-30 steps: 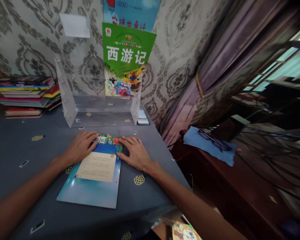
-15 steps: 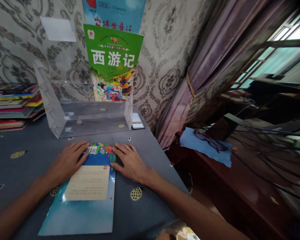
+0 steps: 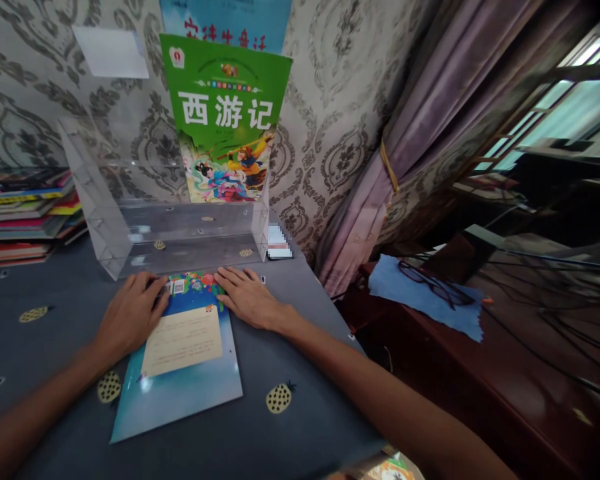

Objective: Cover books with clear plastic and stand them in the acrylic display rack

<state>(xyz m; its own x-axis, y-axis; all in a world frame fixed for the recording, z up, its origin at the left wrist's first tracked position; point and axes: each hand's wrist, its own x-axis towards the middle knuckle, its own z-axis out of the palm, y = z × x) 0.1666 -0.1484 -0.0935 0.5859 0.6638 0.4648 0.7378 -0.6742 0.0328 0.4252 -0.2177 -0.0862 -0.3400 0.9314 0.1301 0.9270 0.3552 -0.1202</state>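
Observation:
A blue book (image 3: 180,373) lies back cover up on the grey tablecloth, its far edge near a clear acrylic stand (image 3: 130,233). My left hand (image 3: 130,313) lies flat on the book's far left corner, fingers stretched out. My right hand (image 3: 247,300) lies flat on its far right corner, fingers spread. A green book (image 3: 225,127) stands upright in the stand against the wall, with a blue book (image 3: 225,20) behind it.
A stack of books (image 3: 25,213) lies at the far left of the table (image 3: 290,347). The table's right edge drops to a dark wooden surface with a blue cloth (image 3: 425,297), glasses (image 3: 430,280) and cables. A purple curtain (image 3: 380,173) hangs at the right.
Both hands have slid the blue book away from me, closer to the acrylic stand, and turned it slightly. The hands stay flat on its far corners.

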